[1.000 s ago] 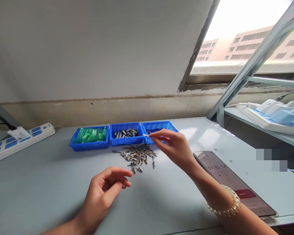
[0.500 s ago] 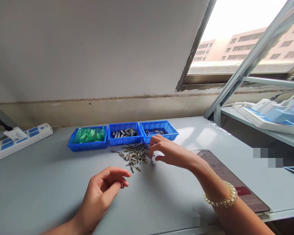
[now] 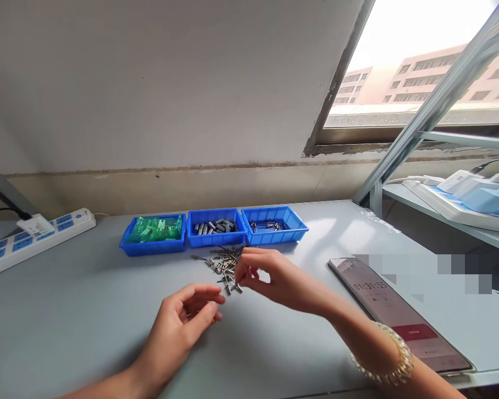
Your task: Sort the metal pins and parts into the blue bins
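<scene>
On the grey tabletop [image 3: 87, 310], directly before the worker, a loose pile of metal rivets [image 3: 227, 259] lies between the hands and a row of three blue bins. It sits just in front of the middle bin [image 3: 216, 240], which holds short grey metal pieces [image 3: 214, 226]. The left bin [image 3: 153, 247] contains a green plastic bag [image 3: 153, 228]; the right bin [image 3: 276, 237] contains further rivets.

Governing relation: the right hand [image 3: 280, 280] is the nearer, reaching in from the right, its fingertips at the near right edge of the pile and covering part of it. Its thumb and forefinger are drawn together; whether a rivet is pinched there cannot be determined from where I stand.

The left hand [image 3: 185, 318] is half curled, thumb apart from forefinger, with nothing visible in its grasp. From it, the pile lies ahead and slightly right. The two hands are apart from each other.

Rivet axes are mixed. Those nearest the fingertips slant mostly away from the worker; one at the far left lies roughly crosswise.
</scene>
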`<state>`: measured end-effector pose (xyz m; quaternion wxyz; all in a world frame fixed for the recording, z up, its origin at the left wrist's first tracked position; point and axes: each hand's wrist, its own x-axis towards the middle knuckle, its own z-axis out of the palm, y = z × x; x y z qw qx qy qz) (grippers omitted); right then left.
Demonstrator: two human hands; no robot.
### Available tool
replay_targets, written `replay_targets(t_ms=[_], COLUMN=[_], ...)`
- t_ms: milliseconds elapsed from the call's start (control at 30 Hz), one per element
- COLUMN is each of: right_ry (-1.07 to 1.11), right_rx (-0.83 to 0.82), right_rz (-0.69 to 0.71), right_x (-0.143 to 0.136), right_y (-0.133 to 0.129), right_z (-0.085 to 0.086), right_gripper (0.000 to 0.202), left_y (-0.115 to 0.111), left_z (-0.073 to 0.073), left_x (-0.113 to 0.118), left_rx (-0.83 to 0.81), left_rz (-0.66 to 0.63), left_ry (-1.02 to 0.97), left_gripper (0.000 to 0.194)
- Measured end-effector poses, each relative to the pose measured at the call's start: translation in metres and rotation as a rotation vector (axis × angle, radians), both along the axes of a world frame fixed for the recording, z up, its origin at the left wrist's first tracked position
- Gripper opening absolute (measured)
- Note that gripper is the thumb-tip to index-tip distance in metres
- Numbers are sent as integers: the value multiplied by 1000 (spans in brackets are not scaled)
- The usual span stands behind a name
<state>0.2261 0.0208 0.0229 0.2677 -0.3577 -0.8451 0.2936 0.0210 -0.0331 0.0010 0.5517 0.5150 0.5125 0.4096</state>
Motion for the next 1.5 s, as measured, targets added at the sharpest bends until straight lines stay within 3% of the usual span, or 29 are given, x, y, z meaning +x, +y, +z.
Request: replay_targets(t_ms=[233,367,500,633,767,867,1100,1267,1367,1500], right_ry=[230,264,283,299,295,265,361,527,492,390], right_rx=[-33,-103,-133,-106,-84,-107,-427,-777,-721,-396], right_rz=[25,72,103,74,-15,-93,-24,117,64,-165], right_x=[-21,-24,-23,-19,-13,-14,-23,-25,-19,-3], right_y=[-19,-23,-24,-20,-16,-14,-14,-9,-4,8], right_z=[-8,-10,-11,-3,3,1,-21,-34,-26,-8], right_gripper=[9,8,9,6,6,8,3,23,20,19], left_y=[-2,-4,-2,0,-2,-5,-6,-6,-5,-3], left_z=[1,2,-2,-3,3,10,6,4,6,8], left_x=[3,5,5,2,0,0,-2,-4,-4,-3], left_rx=[-27,-39,-81,-114,-70,-38,18,11,30,3], left_rz=[-136,-256,-287,-203,-36,16,-106,-118,-41,96], left_ry=[-7,-48,-131,-163,-157,-158,-226,-253,-246,-205], left_gripper=[16,11,11,20,13,13,18,20,23,28])
